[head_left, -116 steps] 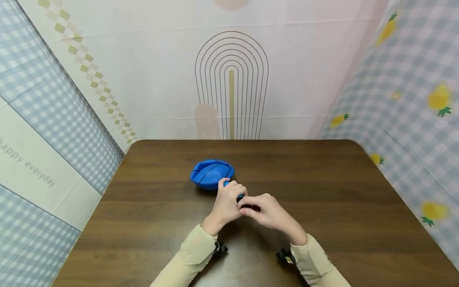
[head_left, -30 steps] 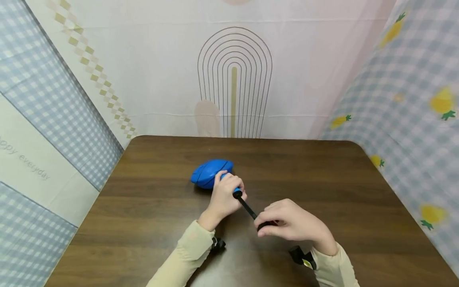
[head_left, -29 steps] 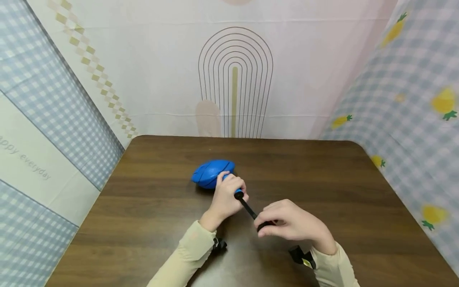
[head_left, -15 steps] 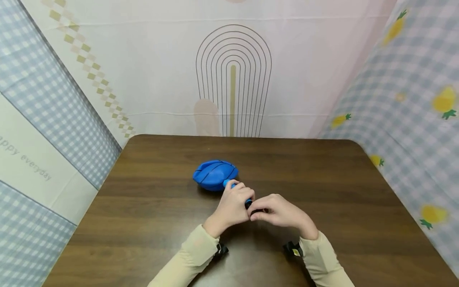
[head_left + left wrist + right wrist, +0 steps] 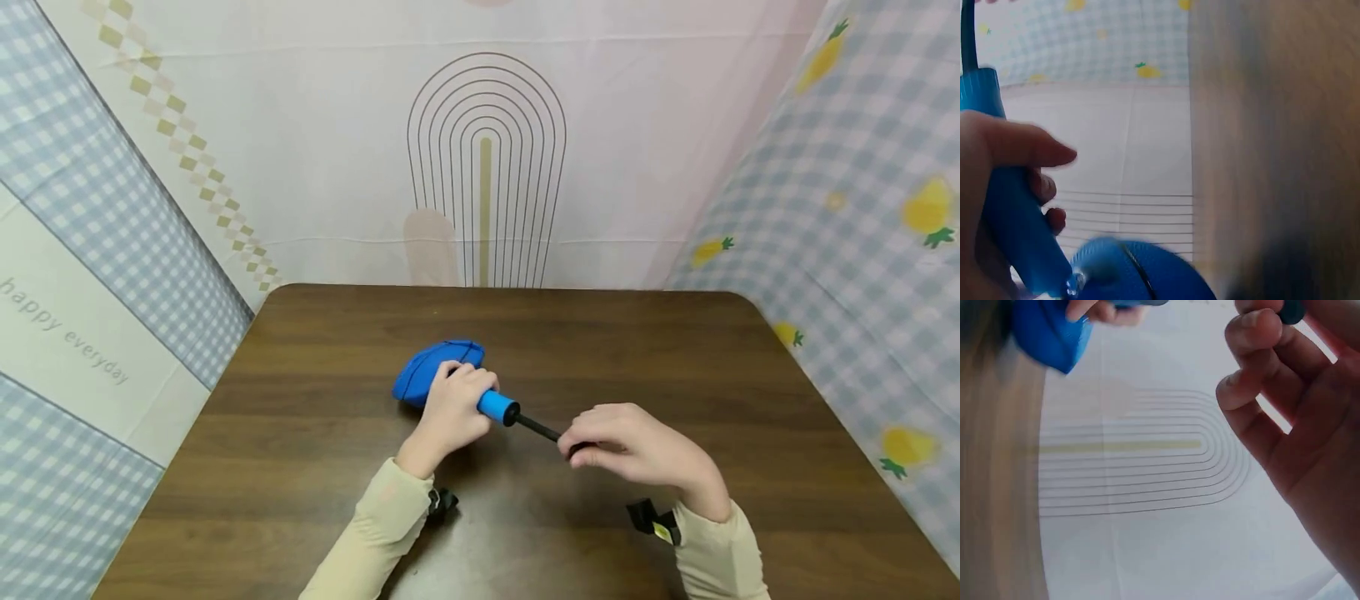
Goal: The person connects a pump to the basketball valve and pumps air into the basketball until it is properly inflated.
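Note:
A slack, creased blue ball (image 5: 427, 371) with black lines lies on the table, left of centre. My left hand (image 5: 453, 408) grips the blue barrel of a hand pump (image 5: 495, 407) right beside it. In the left wrist view the barrel (image 5: 1019, 219) slants down to the ball (image 5: 1147, 275), its far end at the ball's surface. A black rod (image 5: 538, 428) sticks out of the barrel toward my right hand (image 5: 637, 446). That hand pinches the pump's dark end handle, mostly covered by the fingers; the right wrist view shows a bit of the handle (image 5: 1291, 311).
The brown wooden table (image 5: 675, 358) has rounded far corners. Behind it hangs a pale patterned cloth (image 5: 615, 150), with checked cloths (image 5: 862, 275) at the sides. A black strap device (image 5: 652, 518) sits on each wrist.
Half a second ago the hands were together with the rod pushed in. Now my right hand has drawn right, pulling the rod out. My left hand, pump barrel and ball have shifted left.

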Demonstrator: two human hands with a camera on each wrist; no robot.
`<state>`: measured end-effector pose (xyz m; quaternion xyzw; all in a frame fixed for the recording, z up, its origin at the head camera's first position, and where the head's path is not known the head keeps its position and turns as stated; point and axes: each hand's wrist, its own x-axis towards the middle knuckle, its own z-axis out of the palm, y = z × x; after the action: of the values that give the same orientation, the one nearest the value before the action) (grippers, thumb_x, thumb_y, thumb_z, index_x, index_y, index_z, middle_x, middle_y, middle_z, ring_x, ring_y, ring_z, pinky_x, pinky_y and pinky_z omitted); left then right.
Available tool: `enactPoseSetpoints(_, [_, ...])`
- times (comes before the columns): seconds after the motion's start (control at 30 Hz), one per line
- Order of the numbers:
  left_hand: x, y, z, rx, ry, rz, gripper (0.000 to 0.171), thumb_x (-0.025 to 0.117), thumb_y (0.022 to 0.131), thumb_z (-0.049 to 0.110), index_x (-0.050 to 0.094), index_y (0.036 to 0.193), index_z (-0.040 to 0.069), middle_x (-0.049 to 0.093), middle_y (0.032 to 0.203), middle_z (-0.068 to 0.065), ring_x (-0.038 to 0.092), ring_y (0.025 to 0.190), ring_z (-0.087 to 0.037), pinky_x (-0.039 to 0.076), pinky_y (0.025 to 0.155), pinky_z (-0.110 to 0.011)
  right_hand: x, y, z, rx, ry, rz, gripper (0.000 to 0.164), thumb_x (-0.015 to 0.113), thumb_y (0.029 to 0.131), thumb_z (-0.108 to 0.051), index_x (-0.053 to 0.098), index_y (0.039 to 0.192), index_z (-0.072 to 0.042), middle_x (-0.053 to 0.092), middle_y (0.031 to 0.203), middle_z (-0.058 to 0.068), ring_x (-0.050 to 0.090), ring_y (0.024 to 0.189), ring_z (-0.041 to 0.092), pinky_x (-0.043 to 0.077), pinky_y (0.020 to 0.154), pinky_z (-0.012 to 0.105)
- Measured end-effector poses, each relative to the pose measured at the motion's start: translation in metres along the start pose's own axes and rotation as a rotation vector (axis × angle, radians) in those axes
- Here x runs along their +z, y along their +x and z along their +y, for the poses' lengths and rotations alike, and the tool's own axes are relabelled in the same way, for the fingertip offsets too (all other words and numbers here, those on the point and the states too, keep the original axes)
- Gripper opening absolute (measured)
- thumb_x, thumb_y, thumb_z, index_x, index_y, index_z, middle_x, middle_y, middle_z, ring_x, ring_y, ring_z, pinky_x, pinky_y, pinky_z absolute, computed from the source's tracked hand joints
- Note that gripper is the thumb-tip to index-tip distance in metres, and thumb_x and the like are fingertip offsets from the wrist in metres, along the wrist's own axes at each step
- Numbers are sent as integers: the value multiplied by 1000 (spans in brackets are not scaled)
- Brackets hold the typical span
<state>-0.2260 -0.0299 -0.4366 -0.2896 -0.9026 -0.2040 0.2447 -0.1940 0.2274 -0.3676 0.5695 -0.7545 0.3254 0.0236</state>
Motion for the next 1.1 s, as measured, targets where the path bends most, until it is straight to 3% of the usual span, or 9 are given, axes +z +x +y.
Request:
enactPoseSetpoints(0.13, [2,0,5,83,32,44,23,70,64,4,59,80,17,64,78,5,55,77,-14,45,86,-38,18,9,13,-20,-60,13,16,70,85,-12,66,97,-21,65,88,-12,56,77,-1,45,73,11])
enactPoseSetpoints(0.3, [10,1,17,197,85,63,18,76,70,18,64,83,16,66,81,5,57,78,-14,44,84,-32,47,22,31,-32,-186,68,4,67,89,-18,67,93,-20,65,84,-12,58,74,-2,46,71,11])
enactPoseSetpoints(0.4, [10,2,15,167,70,74,19,78,72,22,62,80,16,64,77,5,56,76,-14,45,85,-34,52,25,29,55,-167,97,5,67,89,-18,67,94,-20,65,84,-12,56,70,-3,46,66,13])
enactPoseSetpoints(0.53, [8,2,4,111,37,93,15,73,72,16,60,79,18,63,73,5,55,73,-13,46,87,-39,43,25,17,128,-134,83,6,66,90,-18,67,96,-21,64,83,-14,49,66,-7,45,61,14])
enactPoseSetpoints(0.67, [6,0,-6,27,6,154,19,73,67,8,60,77,16,64,72,5,54,72,-14,45,87,-40,25,17,2,46,-85,79,7,65,92,-17,66,97,-22,63,83,-14,46,66,-7,43,60,13])
enactPoseSetpoints(0.77, [5,0,-4,-14,-34,200,21,76,65,7,60,77,16,64,72,5,54,71,-13,45,86,-40,13,12,-6,-34,-43,117,6,62,93,-18,66,97,-20,65,83,-12,49,67,-4,43,63,11])
enactPoseSetpoints(0.9, [10,0,12,22,-111,221,19,74,65,8,60,76,17,63,70,6,54,69,-12,45,83,-38,17,16,-6,-63,-14,166,9,58,95,-20,66,93,-18,65,80,-10,52,66,-2,43,64,9])
enactPoseSetpoints(1.1, [24,-4,29,120,-265,217,20,77,68,15,57,73,14,58,64,4,51,63,-10,46,77,-31,50,30,6,46,-84,214,16,57,96,-23,69,93,-13,65,76,-6,48,61,-5,41,60,7])
